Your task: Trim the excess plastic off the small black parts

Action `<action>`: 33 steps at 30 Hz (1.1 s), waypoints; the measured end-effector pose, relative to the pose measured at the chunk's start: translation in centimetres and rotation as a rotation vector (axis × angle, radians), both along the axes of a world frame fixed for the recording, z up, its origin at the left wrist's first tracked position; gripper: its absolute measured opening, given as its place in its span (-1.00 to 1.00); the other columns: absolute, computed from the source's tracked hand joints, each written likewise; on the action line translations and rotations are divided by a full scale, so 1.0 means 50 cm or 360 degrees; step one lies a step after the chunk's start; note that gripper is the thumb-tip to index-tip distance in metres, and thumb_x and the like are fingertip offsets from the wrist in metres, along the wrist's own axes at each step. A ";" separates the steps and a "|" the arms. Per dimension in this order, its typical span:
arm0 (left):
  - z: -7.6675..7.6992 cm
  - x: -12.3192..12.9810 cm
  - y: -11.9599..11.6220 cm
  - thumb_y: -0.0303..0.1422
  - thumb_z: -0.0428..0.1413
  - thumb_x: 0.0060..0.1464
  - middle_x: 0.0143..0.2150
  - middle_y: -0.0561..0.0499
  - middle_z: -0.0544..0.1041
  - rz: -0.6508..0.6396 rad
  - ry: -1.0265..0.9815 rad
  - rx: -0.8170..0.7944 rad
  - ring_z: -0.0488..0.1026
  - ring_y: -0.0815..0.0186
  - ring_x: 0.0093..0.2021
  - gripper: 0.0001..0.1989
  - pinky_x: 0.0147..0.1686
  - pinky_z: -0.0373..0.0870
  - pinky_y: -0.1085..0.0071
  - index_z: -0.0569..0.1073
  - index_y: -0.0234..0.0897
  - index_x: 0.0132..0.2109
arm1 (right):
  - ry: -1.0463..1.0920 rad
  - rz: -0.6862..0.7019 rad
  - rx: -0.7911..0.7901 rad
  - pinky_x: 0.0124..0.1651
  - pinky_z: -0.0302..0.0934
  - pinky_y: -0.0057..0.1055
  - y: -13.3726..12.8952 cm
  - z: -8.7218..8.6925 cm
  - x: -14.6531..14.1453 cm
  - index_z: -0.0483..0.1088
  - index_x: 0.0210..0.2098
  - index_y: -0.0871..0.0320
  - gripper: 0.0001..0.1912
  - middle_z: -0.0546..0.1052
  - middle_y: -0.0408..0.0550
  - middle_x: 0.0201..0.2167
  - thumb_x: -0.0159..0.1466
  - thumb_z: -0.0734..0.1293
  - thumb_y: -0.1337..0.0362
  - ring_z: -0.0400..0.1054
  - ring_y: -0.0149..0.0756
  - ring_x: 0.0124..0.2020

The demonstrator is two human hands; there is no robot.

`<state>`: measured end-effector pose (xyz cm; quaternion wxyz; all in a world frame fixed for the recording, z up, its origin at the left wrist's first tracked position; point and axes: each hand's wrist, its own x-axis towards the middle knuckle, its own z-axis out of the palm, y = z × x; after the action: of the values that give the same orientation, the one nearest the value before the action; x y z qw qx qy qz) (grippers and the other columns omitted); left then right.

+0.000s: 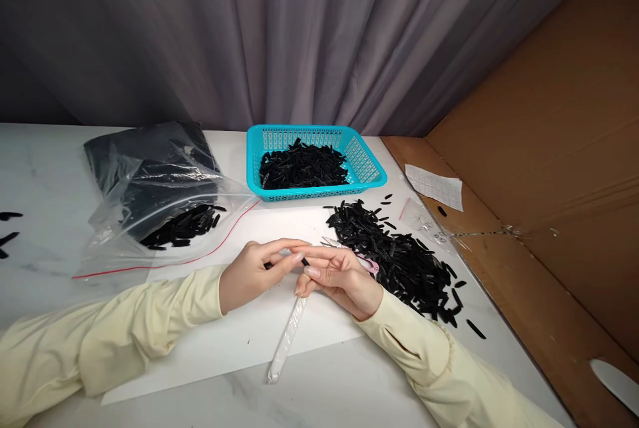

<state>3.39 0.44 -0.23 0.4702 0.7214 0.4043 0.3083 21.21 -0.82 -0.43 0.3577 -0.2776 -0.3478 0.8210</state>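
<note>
My left hand (259, 271) is closed, with a short black strip (268, 265) showing between its fingers. Its fingertips meet those of my right hand (344, 276) over the white paper. A black end (305, 261) sticks out at the right thumb and forefinger; whether it is the same strip I cannot tell. From the curled lower fingers of my right hand hangs a narrow white strip in shiny plastic (287, 341), slanting down to the left. A heap of black strips (399, 255) lies beside my right hand, with pink-handled scissors (368, 264) partly under it.
A turquoise basket (319, 195) holding many black strips stands at the back. To the left lies a transparent zip bag (124, 228) with black strips and a dark sheet. White paper (200, 348) covers part of the table. Brown cardboard (549, 148) walls the right side, near a paper slip (433, 186).
</note>
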 end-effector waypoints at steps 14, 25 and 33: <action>-0.002 -0.002 -0.004 -0.34 -0.03 0.12 -0.69 0.16 0.37 -0.0009 -0.0077 -0.0090 0.02 0.51 -0.72 -0.64 -0.73 0.06 0.57 0.39 -0.40 0.02 | -0.0006 0.0029 0.0089 -0.37 0.30 -0.40 -0.001 0.005 -0.002 0.28 -0.14 0.23 -0.68 0.56 -0.06 -0.54 0.15 0.36 0.26 0.48 -0.32 -0.50; 0.001 -0.004 -0.007 -0.33 -0.10 0.19 -0.76 0.23 0.08 -0.0086 -0.0076 -0.0011 0.00 0.51 -0.73 -0.64 -0.73 0.08 0.58 0.49 -0.41 -0.06 | -0.0156 -0.0222 0.0437 -0.46 0.30 -0.38 -0.010 0.004 -0.017 0.10 -0.24 0.11 -0.70 0.51 -0.20 -0.56 0.19 0.33 0.18 0.46 -0.33 -0.58; 0.003 -0.005 -0.019 -0.42 -0.10 0.20 -0.67 0.16 0.43 0.0039 0.0035 0.0654 0.17 0.54 -0.72 -0.70 -0.69 0.20 0.64 0.51 -0.35 -0.11 | -0.0147 -0.0289 0.0371 -0.40 0.33 -0.37 -0.013 0.007 -0.018 0.11 -0.22 0.10 -0.62 0.53 -0.18 -0.49 0.11 0.40 0.25 0.47 -0.34 -0.50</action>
<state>3.16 -0.52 -0.08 0.3050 0.8005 0.3467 0.3821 20.32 -1.45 -0.09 0.4440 -0.3020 -0.4302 0.7257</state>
